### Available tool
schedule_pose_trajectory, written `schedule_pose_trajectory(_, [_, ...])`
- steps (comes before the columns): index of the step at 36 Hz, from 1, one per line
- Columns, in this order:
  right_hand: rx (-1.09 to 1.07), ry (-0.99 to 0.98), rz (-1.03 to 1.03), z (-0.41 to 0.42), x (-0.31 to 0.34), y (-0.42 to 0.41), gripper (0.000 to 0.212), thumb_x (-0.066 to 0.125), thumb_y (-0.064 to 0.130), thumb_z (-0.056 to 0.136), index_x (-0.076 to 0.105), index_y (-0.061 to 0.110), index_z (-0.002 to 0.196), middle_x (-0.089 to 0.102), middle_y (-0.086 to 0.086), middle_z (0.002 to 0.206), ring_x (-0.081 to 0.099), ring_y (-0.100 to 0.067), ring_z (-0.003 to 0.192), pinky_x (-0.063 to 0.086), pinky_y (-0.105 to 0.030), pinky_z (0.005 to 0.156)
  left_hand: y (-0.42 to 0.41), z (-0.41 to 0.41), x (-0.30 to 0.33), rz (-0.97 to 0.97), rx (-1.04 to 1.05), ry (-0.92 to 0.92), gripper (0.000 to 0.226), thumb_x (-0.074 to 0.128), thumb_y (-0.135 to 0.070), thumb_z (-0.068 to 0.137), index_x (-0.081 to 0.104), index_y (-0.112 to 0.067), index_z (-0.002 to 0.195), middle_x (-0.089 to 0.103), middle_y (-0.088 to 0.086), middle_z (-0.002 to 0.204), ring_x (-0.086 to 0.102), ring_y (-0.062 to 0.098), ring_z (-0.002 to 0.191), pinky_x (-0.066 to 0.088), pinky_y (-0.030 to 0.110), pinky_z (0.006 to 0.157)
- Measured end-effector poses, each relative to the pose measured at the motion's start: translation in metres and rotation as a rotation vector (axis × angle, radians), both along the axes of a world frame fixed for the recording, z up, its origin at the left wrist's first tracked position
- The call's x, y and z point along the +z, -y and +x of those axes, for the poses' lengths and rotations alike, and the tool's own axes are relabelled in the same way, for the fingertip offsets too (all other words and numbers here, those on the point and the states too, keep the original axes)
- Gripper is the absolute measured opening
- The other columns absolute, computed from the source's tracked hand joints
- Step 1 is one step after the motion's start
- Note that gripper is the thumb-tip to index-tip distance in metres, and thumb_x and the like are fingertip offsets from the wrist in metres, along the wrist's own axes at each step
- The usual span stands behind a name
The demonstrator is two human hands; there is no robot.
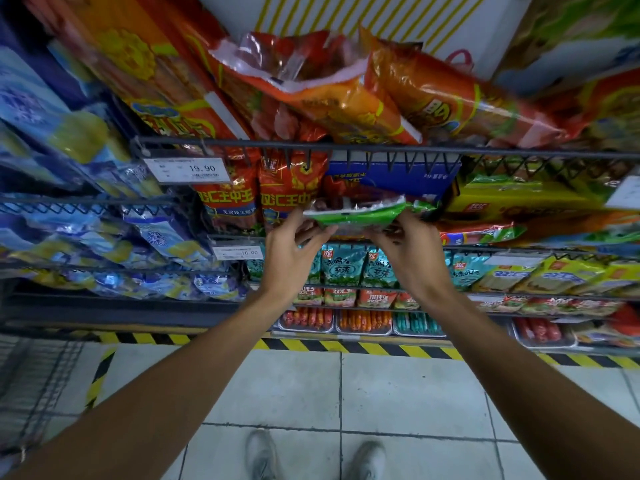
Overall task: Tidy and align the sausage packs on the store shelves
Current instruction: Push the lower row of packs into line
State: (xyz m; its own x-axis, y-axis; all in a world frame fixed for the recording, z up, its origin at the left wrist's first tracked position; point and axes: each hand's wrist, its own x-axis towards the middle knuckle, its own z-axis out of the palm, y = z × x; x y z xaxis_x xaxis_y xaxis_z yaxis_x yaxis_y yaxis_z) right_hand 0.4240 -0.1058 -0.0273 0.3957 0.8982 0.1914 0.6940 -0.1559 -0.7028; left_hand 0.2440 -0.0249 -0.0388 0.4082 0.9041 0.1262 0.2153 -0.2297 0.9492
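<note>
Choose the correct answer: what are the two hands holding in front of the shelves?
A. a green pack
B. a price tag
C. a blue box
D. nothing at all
A: the left hand and the right hand grip the two ends of a green pack, held flat between them in front of the wire shelf.
</note>
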Motion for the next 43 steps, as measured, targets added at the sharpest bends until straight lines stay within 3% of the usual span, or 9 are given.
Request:
schedule_pose_trajectory(4, [-0.028, -0.218, 0.06, -0.006, 0.008, 0.026, 0.038, 0.074, 0.02, 0.092, 0.06, 0.016, 0.128, 0.067, 0.016, 0.112, 0.061, 0.011, 0.102, 0.052, -0.019, 0.097, 0.016, -0.011, 0.021, 0.028, 0.059, 0.032, 0.033, 0.069, -0.041, 0.092, 0.064, -0.009, 0.1, 0.07, 0.004, 0.094, 0.068, 0.02, 0.095, 0.055, 0.047, 0.09])
schedule_pose_trajectory(9, [-0.056, -0.456, 0.017, -0.018, 0.01, 0.06, 0.079, 0.08, 0.02, 0.086, 0.041, 0.026, 0.153, 0.053, 0.01, 0.149, 0.052, -0.007, 0.135, 0.046, -0.035, 0.113, 0.04, -0.022, 0.056, -0.02, 0.067, 0.101, 0.016, 0.063, -0.005, 0.099, 0.061, -0.02, 0.097, 0.073, -0.026, 0.092, 0.07, -0.003, 0.096, 0.052, 0.014, 0.09])
schedule_pose_trajectory(15, [-0.108, -0.739, 0.037, -0.041, 0.026, 0.091, 0.1, 0.084, 0.026, 0.079, 0.024, 0.032, 0.159, 0.038, 0.025, 0.153, 0.036, 0.003, 0.142, 0.036, -0.035, 0.119, 0.073, -0.037, 0.086, -0.161, 0.148, 0.176, 0.009, 0.065, -0.017, 0.099, 0.065, -0.02, 0.107, 0.075, -0.015, 0.095, 0.072, 0.008, 0.099, 0.058, 0.03, 0.095])
schedule_pose_trajectory(18, [-0.27, -1.036, 0.057, -0.051, 0.039, 0.097, 0.112, 0.087, 0.017, 0.076, 0.015, 0.035, 0.159, 0.037, 0.012, 0.155, 0.04, -0.008, 0.14, 0.035, -0.039, 0.118, 0.087, -0.039, 0.1, -0.281, 0.183, 0.245, 0.017, 0.056, -0.016, 0.104, 0.057, -0.011, 0.088, 0.058, -0.006, 0.063, 0.072, 0.004, 0.076, 0.059, 0.033, 0.095])
schedule_pose_trajectory(22, [-0.127, -1.204, -0.055, -0.062, 0.048, 0.11, 0.084, 0.085, 0.035, 0.072, 0.045, 0.032, 0.145, 0.064, 0.012, 0.135, 0.057, -0.013, 0.131, 0.04, -0.042, 0.115, 0.094, -0.041, 0.104, -0.549, 0.221, 0.408, 0.04, 0.061, -0.034, 0.094, 0.063, 0.003, 0.111, 0.078, -0.002, 0.092, 0.076, 0.013, 0.095, 0.055, 0.044, 0.103])
schedule_pose_trajectory(29, [-0.251, -1.003, 0.083, -0.065, 0.073, 0.105, 0.027, 0.086, 0.02, 0.077, 0.073, 0.023, 0.101, 0.079, 0.004, 0.095, 0.075, -0.014, 0.093, 0.055, -0.026, 0.08, 0.1, -0.044, 0.09, -0.903, 0.114, 0.575, 0.054, 0.062, -0.034, 0.094, 0.05, -0.009, 0.14, 0.065, 0.02, 0.134, 0.07, 0.032, 0.116, 0.052, 0.047, 0.105])
schedule_pose_trajectory(35, [-0.206, -0.723, 0.102, -0.043, 0.081, 0.107, 0.026, 0.088, 0.025, 0.075, 0.073, 0.031, 0.095, 0.076, 0.017, 0.083, 0.073, 0.0, 0.084, 0.057, -0.014, 0.072, 0.102, -0.064, 0.066, -0.98, 0.122, 0.385, 0.056, 0.069, -0.021, 0.096, 0.046, -0.006, 0.145, 0.064, 0.014, 0.135, 0.071, 0.029, 0.114, 0.052, 0.045, 0.106])
schedule_pose_trajectory(39, [-0.13, -0.557, 0.064, -0.022, 0.091, 0.11, 0.05, 0.089, 0.023, 0.072, 0.071, 0.019, 0.119, 0.07, 0.023, 0.096, 0.068, 0.012, 0.087, 0.054, -0.009, 0.071, 0.099, -0.079, 0.058, -0.626, 0.279, 0.014, 0.065, 0.079, -0.021, 0.089, 0.044, -0.025, 0.143, 0.054, 0.001, 0.145, 0.063, 0.014, 0.116, 0.046, 0.035, 0.107])
schedule_pose_trajectory(43, [0.001, -0.535, -0.009, -0.009, 0.099, 0.106, 0.049, 0.089, 0.018, 0.072, 0.069, 0.023, 0.116, 0.068, 0.021, 0.097, 0.068, 0.011, 0.083, 0.054, -0.01, 0.067, 0.091, -0.082, 0.064, -0.257, 0.045, -0.104, 0.081, 0.079, -0.031, 0.087, 0.034, -0.036, 0.155, 0.035, -0.015, 0.16, 0.036, 0.009, 0.146, 0.037, 0.031, 0.113])
